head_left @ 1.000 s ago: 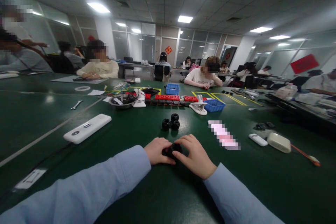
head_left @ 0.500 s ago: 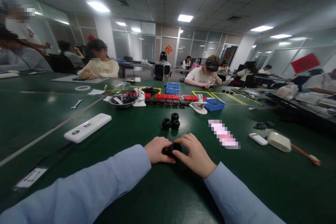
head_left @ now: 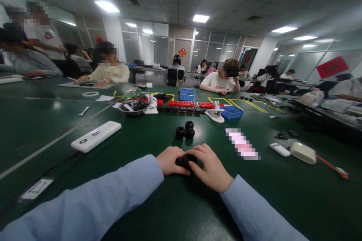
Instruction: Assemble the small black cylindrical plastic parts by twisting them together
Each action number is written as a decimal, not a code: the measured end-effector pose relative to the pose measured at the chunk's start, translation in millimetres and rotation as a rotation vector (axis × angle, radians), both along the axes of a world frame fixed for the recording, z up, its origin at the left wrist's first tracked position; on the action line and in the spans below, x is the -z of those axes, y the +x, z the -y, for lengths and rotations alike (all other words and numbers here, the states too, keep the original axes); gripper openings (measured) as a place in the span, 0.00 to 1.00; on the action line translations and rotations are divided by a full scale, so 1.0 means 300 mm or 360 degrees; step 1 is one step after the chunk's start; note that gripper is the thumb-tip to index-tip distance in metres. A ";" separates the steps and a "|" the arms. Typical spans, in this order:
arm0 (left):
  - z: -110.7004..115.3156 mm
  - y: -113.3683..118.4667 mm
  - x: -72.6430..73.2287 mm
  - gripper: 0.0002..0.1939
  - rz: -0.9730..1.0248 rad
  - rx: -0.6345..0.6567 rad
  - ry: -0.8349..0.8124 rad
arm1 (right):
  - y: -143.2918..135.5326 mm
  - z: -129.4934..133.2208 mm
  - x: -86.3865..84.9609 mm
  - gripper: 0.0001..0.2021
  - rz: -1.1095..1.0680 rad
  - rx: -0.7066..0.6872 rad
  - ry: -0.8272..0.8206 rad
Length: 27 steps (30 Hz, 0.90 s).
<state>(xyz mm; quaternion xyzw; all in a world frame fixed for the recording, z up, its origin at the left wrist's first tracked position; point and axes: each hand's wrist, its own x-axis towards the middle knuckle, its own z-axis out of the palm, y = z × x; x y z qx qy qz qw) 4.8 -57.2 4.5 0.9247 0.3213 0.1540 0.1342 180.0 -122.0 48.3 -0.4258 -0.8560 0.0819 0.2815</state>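
Both my hands hold a small black toy wheel (head_left: 185, 161) just above or on the green table; the fingers partly cover it. My left hand (head_left: 170, 160) grips its left side, thumb toward me. My right hand (head_left: 209, 168) curls over its right side, with thumb and fingers pressed against it. A little beyond my fingers stand three chunky black wheels (head_left: 180, 132) close together. Whether the held piece touches the tabletop, I cannot tell.
Beyond the wheels are a row of red and black blocks (head_left: 181, 104), white clip stands (head_left: 215, 113), a metal bowl (head_left: 132, 110) and blue bins (head_left: 232, 112). A white power bank (head_left: 96, 136) lies left, a pale box (head_left: 302, 153) right. People sit across the table.
Both hands keep hold of the wheel, and its visible dark face has turned slightly between the fingers. The view has shifted a little. A person at far left stands in a different spot.
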 end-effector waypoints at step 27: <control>0.002 -0.001 0.002 0.20 0.0062 0.0061 0.0016 | -0.009 0.025 -0.014 0.14 -0.0069 -0.0381 0.0102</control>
